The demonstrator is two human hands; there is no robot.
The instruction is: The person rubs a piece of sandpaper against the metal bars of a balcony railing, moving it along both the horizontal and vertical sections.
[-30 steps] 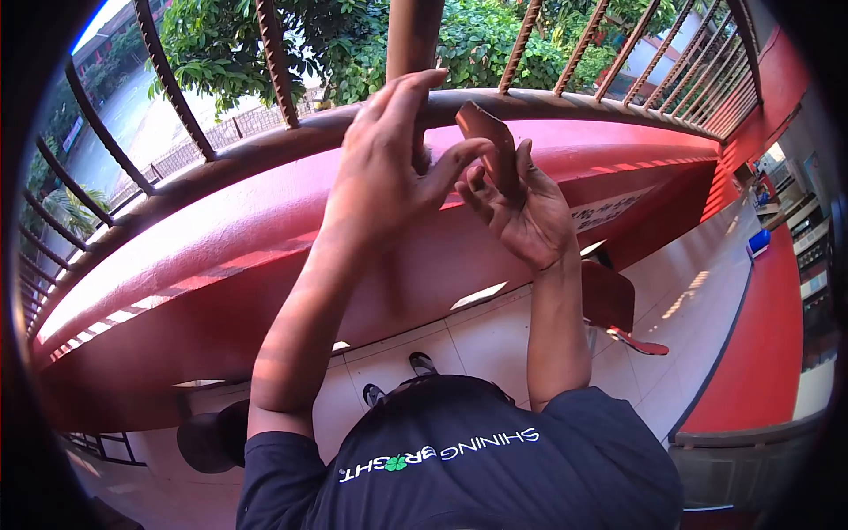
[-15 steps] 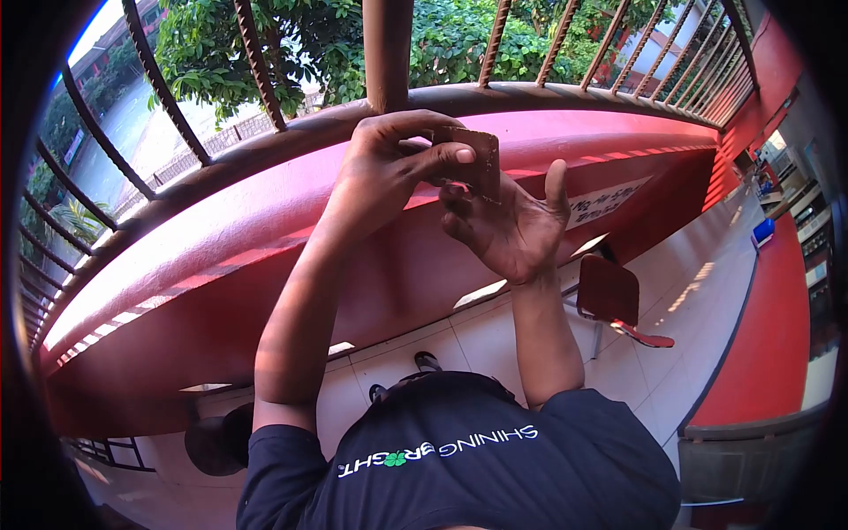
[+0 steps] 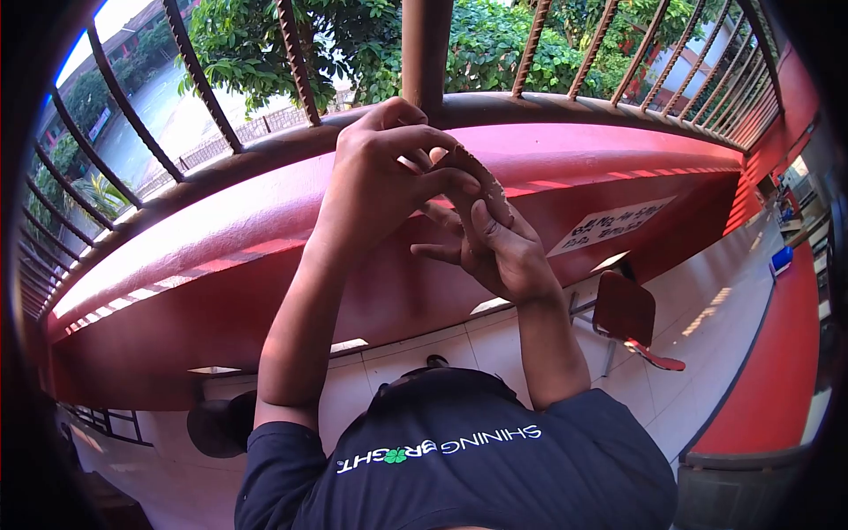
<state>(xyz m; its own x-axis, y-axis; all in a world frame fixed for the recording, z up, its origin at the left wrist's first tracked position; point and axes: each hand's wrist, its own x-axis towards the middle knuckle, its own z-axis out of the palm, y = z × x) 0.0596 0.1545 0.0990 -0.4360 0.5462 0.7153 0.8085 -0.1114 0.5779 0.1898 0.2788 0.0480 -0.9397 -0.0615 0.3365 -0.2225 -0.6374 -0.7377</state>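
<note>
1. Your left hand (image 3: 380,159) is narrowed in a pinch, thumb on the near side and fingertips at the upper end of a thin, flat, dark-brown piece with a rough, pale-flecked edge (image 3: 486,182). Material: cannot tell.
2. Your right hand (image 3: 517,261) holds the lower end of that piece, thumb laid on it. Two fingers stretch out leftward beneath your left hand; the rest are partly hidden, so their grip behind the piece is unclear.
3. Piece is up in front of you, tilted, edge turned largely toward you, between both hands.
4. Past your hands: thick, round, brown upright post (image 3: 427,53), meeting the curved brown metal railing (image 3: 565,112) with twisted bars. Green leafy shrubs (image 3: 512,57) beyond.
5. Below the railing, a glossy pink-and-red wall (image 3: 389,291); to the right on it, a white rectangular sign with dark lettering (image 3: 609,223), too small to read.
6. Right of your right forearm, a dark-red chair seat (image 3: 624,307). Left of your left elbow, a round black seat (image 3: 215,428).
7. Pale tiled floor (image 3: 499,349) below; you wear a black T-shirt with white lettering and a green clover (image 3: 459,481).
</note>
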